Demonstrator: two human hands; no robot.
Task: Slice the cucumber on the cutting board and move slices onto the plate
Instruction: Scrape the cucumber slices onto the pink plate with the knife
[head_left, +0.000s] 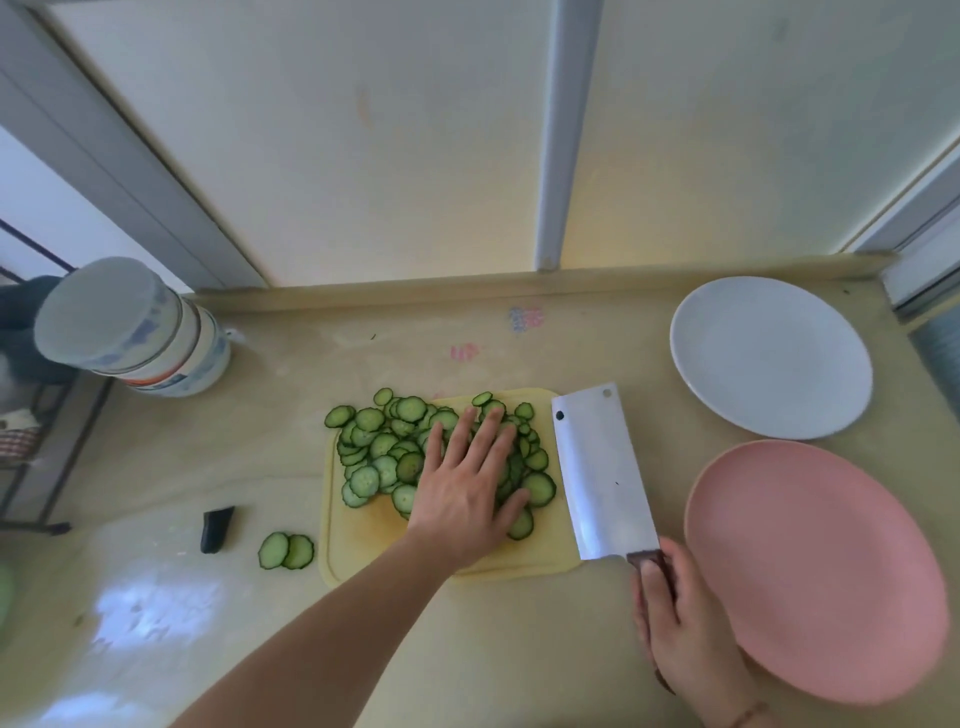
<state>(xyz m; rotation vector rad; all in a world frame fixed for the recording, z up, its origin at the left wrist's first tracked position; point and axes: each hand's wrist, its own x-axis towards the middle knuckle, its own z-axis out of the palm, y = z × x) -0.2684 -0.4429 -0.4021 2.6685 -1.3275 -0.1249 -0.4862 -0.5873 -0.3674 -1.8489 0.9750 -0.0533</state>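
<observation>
A heap of thin cucumber slices (379, 457) covers the far half of the yellow cutting board (358, 551). My left hand (467, 483) lies flat on the heap's right side, fingers straight and spread. Two slices (285, 551) lie on the counter left of the board, and one (339, 416) hangs past its far left corner. My right hand (675, 618) grips the dark handle of a cleaver (597, 467), whose wide blade rests flat along the board's right edge. A pink plate (815, 566) sits right of the cleaver, a white plate (769, 358) behind it.
A stack of bowls (140, 332) stands at the back left of the counter. A dark cucumber end piece (217, 529) lies left of the two loose slices. A wire rack (31, 452) is at the left edge. A wall with panels runs behind the counter.
</observation>
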